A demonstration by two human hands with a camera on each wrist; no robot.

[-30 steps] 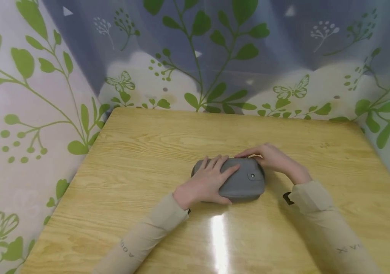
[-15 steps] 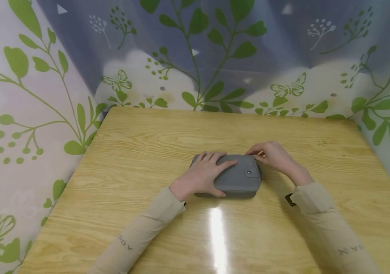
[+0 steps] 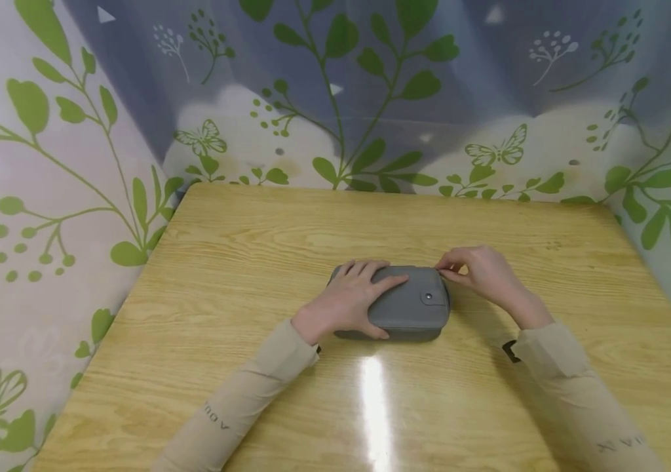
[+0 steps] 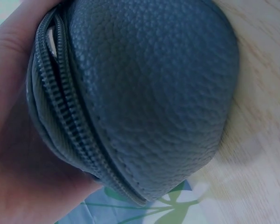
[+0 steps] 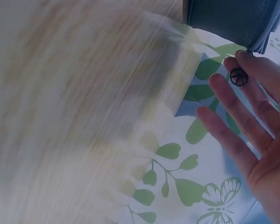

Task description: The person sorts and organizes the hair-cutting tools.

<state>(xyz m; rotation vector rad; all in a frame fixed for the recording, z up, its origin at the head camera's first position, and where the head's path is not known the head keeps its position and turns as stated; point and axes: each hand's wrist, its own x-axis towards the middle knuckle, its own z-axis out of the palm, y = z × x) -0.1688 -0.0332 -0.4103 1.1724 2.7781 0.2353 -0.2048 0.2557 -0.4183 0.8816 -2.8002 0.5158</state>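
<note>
A grey zippered case (image 3: 409,305) with a snap tab on its front lies in the middle of the wooden table (image 3: 241,249). My left hand (image 3: 350,298) grips the case's left end, fingers over the top and thumb at the front. In the left wrist view the palm (image 4: 18,163) wraps the case (image 4: 149,93), and its zipper (image 4: 70,126) runs along the seam. My right hand (image 3: 479,272) is at the case's far right corner. Its fingertips pinch a small black ring pull (image 5: 238,77) beside the case (image 5: 228,18); the thumb is hidden.
Leaf- and butterfly-printed sheeting (image 3: 371,98) walls the table at the back and on both sides. A bright glare streak (image 3: 373,406) lies on the tabletop near me. Bare wood surrounds the case.
My right hand has slid rightwards along the case's far edge to its right corner. The left hand keeps its hold and the case stays in place.
</note>
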